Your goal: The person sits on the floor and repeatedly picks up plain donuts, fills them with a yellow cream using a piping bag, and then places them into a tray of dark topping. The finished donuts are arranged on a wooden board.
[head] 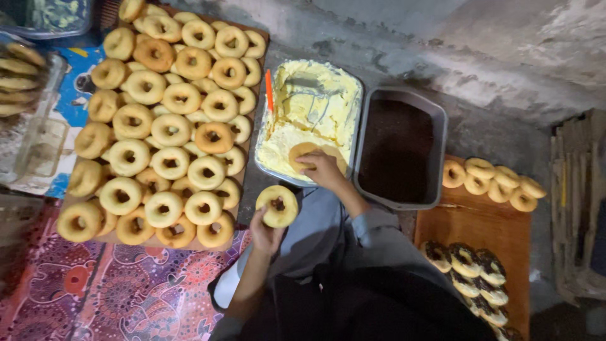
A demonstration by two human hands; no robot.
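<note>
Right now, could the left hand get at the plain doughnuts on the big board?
Probably yes. The left hand lies close by the board's near corner with open space between, but it already holds a doughnut.

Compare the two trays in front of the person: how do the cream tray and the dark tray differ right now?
The cream tray holds pale yellow cream, gouged and uneven; the dark tray holds a flat, dark brown filling. The cream tray has an orange-handled tool along its left edge and the right hand pressing a doughnut into it; the dark tray has nothing resting in it. Both are rectangular metal trays, side by side.
</note>
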